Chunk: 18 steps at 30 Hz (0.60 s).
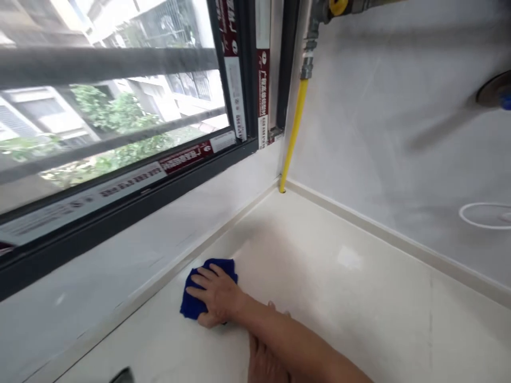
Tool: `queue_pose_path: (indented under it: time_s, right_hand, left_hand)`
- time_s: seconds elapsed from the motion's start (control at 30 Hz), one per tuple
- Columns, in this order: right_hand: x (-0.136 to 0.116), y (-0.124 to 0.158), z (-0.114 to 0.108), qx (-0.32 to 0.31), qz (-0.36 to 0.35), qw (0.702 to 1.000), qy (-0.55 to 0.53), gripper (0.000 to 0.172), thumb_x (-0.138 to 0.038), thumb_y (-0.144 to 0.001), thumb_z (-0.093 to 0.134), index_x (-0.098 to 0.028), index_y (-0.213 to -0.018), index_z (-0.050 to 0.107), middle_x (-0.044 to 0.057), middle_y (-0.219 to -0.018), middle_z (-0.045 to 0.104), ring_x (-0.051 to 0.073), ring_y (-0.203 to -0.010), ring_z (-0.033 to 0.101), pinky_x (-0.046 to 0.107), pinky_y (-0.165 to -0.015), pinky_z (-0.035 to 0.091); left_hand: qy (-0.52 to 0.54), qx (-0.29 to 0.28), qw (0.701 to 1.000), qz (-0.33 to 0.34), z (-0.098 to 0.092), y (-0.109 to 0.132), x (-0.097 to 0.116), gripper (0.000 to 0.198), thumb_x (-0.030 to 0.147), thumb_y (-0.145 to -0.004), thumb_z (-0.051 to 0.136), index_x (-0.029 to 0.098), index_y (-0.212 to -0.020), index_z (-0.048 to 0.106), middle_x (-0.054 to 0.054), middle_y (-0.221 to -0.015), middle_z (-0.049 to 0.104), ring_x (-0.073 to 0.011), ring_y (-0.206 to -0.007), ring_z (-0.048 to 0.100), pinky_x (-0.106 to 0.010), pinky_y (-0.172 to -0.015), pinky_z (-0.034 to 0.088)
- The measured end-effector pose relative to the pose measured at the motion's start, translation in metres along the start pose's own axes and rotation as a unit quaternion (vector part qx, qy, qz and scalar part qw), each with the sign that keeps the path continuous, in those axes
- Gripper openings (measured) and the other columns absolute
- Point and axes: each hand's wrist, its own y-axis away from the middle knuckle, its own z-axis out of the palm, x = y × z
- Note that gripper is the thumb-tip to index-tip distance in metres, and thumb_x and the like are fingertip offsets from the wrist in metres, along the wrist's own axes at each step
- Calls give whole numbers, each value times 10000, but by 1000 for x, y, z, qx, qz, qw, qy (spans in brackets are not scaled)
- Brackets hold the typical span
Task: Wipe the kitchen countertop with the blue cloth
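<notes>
Your right hand point(217, 298) lies flat on a blue cloth point(199, 298), palm down, pressing it onto the white countertop point(359, 298). The fingers are stretched out side by side, only slightly fanned, pointing toward nine o'clock; the thumb curls along the lower edge of the cloth at about six o'clock from the knuckles. The cloth is bunched under the hand, and its bare part shows at ten o'clock and eight o'clock from the palm. It sits on the countertop close to the raised strip where the counter meets the window-side wall point(120, 266), which lies at ten o'clock from it; whether cloth and strip touch, you cannot tell

Your right forearm runs from the wrist toward four o'clock and leaves the view at the bottom edge. Your left hand point(265, 361) rests on the countertop below that forearm, at five o'clock from the cloth, mostly hidden; how its fingers stand cannot be told, though one fingertip peeks above the forearm

At twelve o'clock from the cloth, in the far corner of the counter, a yellow pipe point(295, 122) rises up the wall to a metal fitting point(307, 64). The dark window frame point(131, 202) with printed stickers runs along the wall from nine o'clock toward one o'clock, with grey bars point(99, 64) and green trees outside. On the right wall point(379, 106), at three o'clock, a thin white ring point(463, 213) is seen, and a round dark disc point(493, 90) at two o'clock
</notes>
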Motion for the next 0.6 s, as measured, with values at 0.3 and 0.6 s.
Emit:
queue_pose_path:
  time_s: [0.3,0.6]
  right_hand:
    - [-39,154,-11,4,140,990,-9,820,-380,-795,609,-236,-1569,379,104,-1676,270,316,-1559,186,581,-1271,56]
    - [-171,374,17,26,168,978,119,1077,-250,-644,604,-212,-1634,180,118,-1698,160,409,-1546,197,663,-1203,236]
  left_hand:
    - [-53,-22,991,123,-80,129,-15,731,464,-900,544,313,-1571,295,-1,-1693,279,-302,-1572,166,-507,-1269,198]
    - [-119,43,977,-170,-104,221,51,713,205,-907,517,225,-1579,280,-63,-1676,311,-295,-1584,123,-467,-1224,326]
